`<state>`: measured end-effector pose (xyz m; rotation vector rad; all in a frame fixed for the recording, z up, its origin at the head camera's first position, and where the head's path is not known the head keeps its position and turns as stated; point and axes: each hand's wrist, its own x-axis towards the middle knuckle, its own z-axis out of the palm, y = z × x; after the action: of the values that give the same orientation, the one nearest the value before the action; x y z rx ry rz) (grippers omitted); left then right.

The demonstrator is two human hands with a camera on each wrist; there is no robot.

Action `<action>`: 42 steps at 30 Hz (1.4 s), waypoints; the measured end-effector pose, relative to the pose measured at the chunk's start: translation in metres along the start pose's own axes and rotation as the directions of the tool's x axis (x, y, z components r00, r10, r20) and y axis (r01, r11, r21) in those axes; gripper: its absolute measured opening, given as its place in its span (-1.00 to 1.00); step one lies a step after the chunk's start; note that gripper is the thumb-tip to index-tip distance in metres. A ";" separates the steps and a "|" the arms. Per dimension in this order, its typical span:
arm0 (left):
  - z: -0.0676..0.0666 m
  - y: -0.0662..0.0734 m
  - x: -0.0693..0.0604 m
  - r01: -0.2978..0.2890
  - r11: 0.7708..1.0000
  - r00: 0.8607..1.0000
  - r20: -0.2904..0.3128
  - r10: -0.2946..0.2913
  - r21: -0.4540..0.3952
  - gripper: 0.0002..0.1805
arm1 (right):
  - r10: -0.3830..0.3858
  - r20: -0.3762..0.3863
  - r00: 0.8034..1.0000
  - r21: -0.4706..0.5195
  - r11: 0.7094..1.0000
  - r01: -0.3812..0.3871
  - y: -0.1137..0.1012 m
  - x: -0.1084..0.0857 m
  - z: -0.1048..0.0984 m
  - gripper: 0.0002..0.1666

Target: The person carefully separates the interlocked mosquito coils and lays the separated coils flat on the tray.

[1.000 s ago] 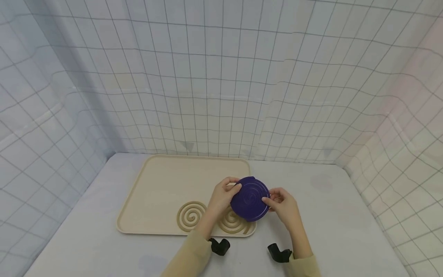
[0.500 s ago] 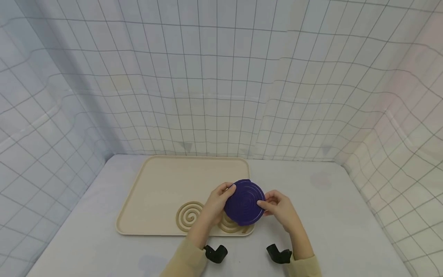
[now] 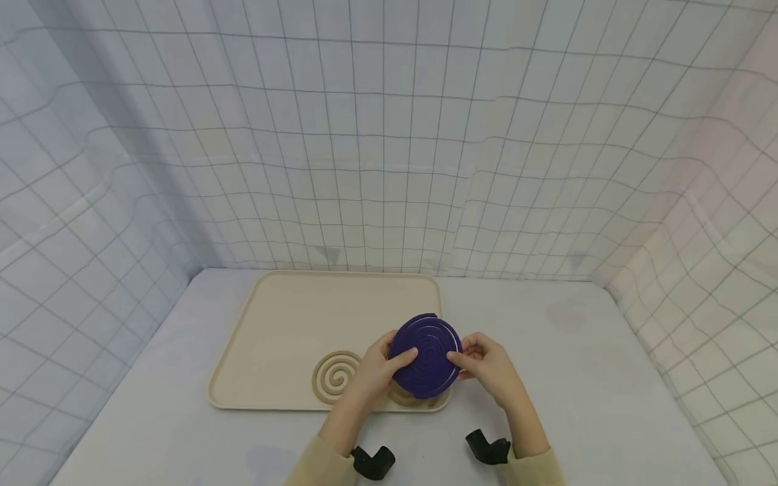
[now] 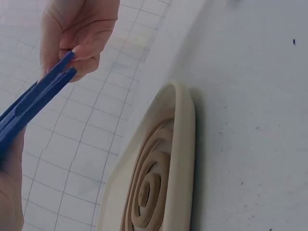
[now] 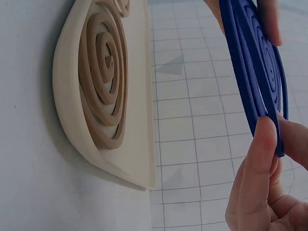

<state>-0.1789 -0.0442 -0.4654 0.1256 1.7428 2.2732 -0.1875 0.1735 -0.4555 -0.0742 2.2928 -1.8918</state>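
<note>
A dark blue-purple mosquito coil (image 3: 427,374), a flat disc of tightly wound spiral strands, is held up between both hands over the tray's front right corner. At its left side the left hand (image 3: 373,372) grips it, thumb across the face and fingers behind. The right hand (image 3: 491,370) pinches a strand at the right rim between thumb and fingers. In the right wrist view, a narrow gap runs between the blue coil's (image 5: 250,62) strands near that pinch. Two tan mosquito coils lie on the tray: one left coil (image 3: 336,382) and one right coil (image 5: 107,72), mostly hidden in the head view.
The cream tray (image 3: 304,317) with a raised rim lies on the white table (image 3: 583,391), left of centre. White grid-patterned curtains (image 3: 389,148) enclose the back and sides. Black wrist mounts (image 3: 373,464) stick out below both hands.
The blue coil has shifted slightly left and down. The left thumb has moved from its upper left edge to lower across the face. The right hand keeps pinching the right rim.
</note>
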 end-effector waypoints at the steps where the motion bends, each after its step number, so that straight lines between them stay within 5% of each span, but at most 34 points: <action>1: 0.000 -0.002 -0.001 -0.009 1.000 1.000 -0.001 0.009 -0.003 -0.49 | -0.004 0.002 1.000 0.002 1.000 0.004 0.000 0.000 0.000 -0.70; 9: -0.002 -0.006 -0.004 -0.059 0.994 0.996 -0.066 0.065 0.092 -0.58 | -0.047 0.027 0.999 -0.112 0.992 0.049 -0.001 -0.002 0.003 -0.69; 17: -0.010 0.004 -0.010 0.030 0.966 0.999 0.028 -0.038 0.257 -0.55 | -0.062 0.015 0.998 -0.230 0.971 0.064 -0.007 -0.005 0.006 -0.75; 20: -0.013 0.006 -0.012 0.059 0.977 0.996 0.047 -0.070 0.207 -0.51 | -0.052 0.017 0.998 -0.197 0.979 0.055 -0.009 -0.006 0.007 -0.74; 24: -0.012 0.003 -0.013 0.086 0.996 0.996 0.023 -0.087 0.022 -0.51 | -0.022 -0.021 1.000 -0.116 0.993 0.019 -0.011 -0.007 0.012 -0.72; 29: -0.008 -0.002 -0.016 0.066 0.988 0.998 0.011 -0.065 -0.141 -0.49 | 0.042 -0.096 0.994 -0.004 0.999 -0.042 -0.012 -0.009 0.017 -0.76; 35: -0.003 -0.008 -0.018 -0.005 0.986 0.998 -0.057 -0.005 -0.167 -0.43 | 0.047 -0.132 0.990 -0.016 0.999 -0.049 -0.014 -0.011 0.021 -0.75; 42: -0.008 -0.004 -0.020 -0.008 0.999 0.997 -0.071 0.006 -0.037 -0.48 | -0.003 -0.078 0.997 -0.124 0.992 -0.007 -0.016 -0.012 0.022 -0.77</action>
<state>-0.1608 -0.0558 -0.4692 0.0440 1.7363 2.3405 -0.1730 0.1512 -0.4430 -0.0136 2.4595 -1.7792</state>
